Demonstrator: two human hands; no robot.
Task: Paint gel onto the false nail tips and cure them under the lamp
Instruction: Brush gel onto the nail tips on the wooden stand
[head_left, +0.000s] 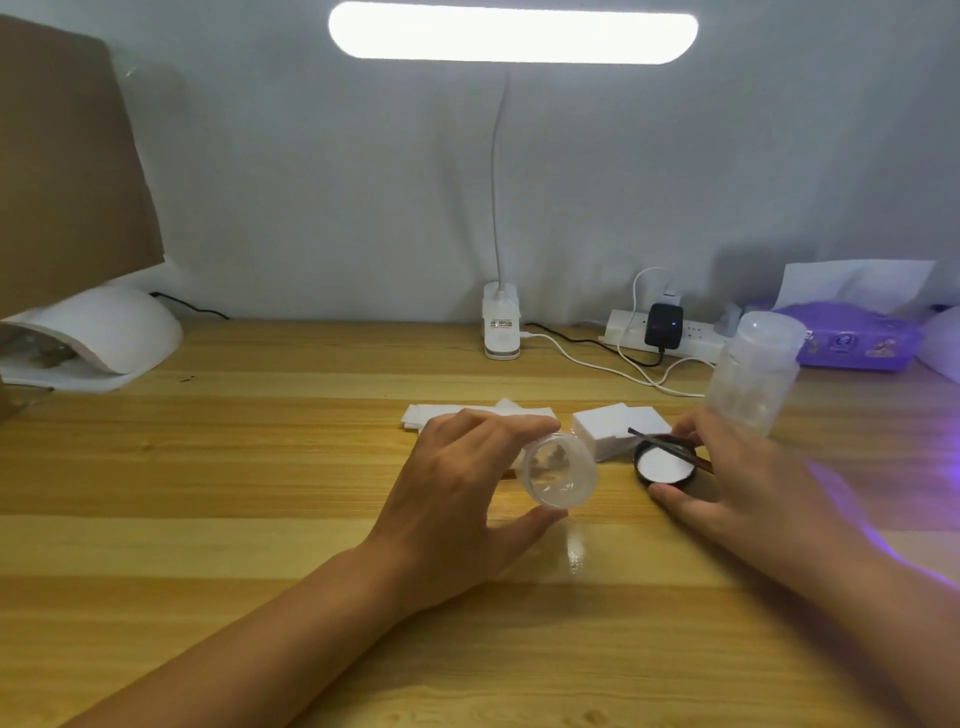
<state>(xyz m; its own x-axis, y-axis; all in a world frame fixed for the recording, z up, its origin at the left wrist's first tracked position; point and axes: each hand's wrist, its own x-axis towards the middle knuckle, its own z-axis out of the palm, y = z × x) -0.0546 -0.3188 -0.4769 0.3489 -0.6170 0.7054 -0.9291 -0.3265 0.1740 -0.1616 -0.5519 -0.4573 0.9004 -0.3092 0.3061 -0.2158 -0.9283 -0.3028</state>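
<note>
Wooden desk (260, 519). White curing lamp (119, 327) sits far left, well apart from both hands. Clear bottle (753, 374) stands far right. Left hand (457, 499) grips a clear jar (558, 470) tipped on its side, mouth facing near-right. Inside are a few dark bits (553, 457), too blurred to name. Right hand (743, 483) pinches the black, white-lined lid (662, 465) just right of the jar. Brush (654, 440) lies across the lid, long axis far-left to near-right. Right hand is nearer the brush.
</note>
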